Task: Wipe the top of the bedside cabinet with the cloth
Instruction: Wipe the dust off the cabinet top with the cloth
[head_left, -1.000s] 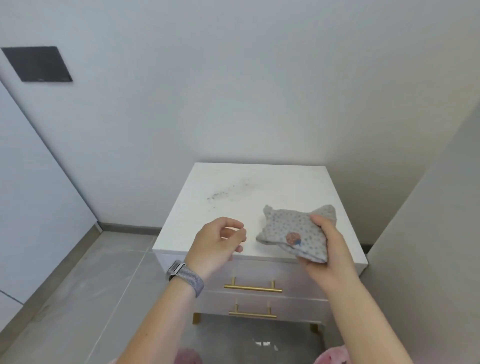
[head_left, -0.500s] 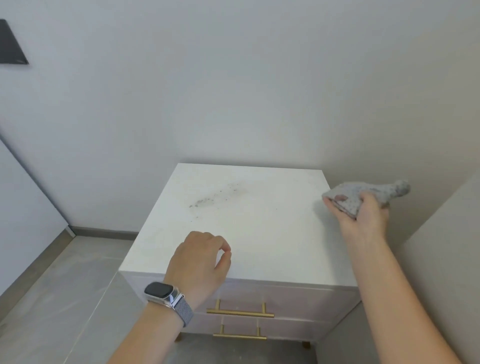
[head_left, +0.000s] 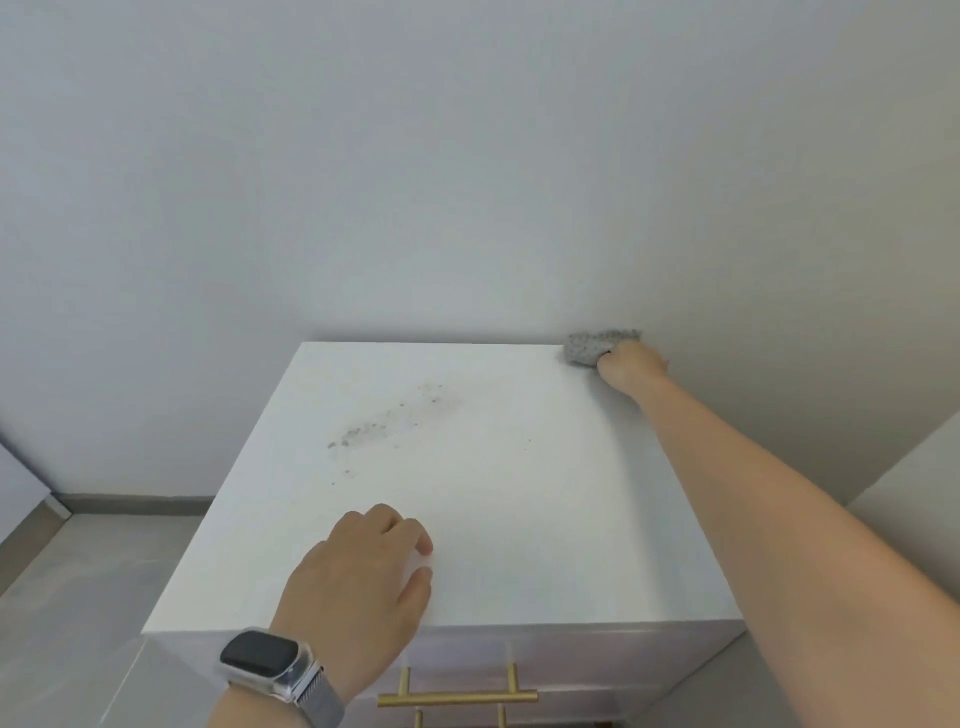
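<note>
The right hand (head_left: 631, 366) is far out at the back right corner of the cabinet (head_left: 519, 519). Its fingers are curled around the cloth (head_left: 589, 347) and hold it tight. The cloth is grey with little dots. It is bunched up and sits right on that corner, touching the top of the cabinet and close to the wall (head_left: 467, 182). The arm reaches long across the right side of the top.

The left hand (head_left: 363, 577) is near the front edge of the cabinet. Its fingers are bent a little and loose, and it holds nothing. The fingertips seem to rest on the white top, but it is hard to be sure. There is a watch (head_left: 267, 657) on that wrist, with a dark face and a grey band.

The top of the cabinet is white. A dirty smudge (head_left: 395, 418) of grey specks lies in the middle, toward the back left. It is well apart from the cloth and from both hands.

Below the front edge there is a drawer with a gold handle (head_left: 457, 696). The floor (head_left: 78, 571) on the left is grey.
</note>
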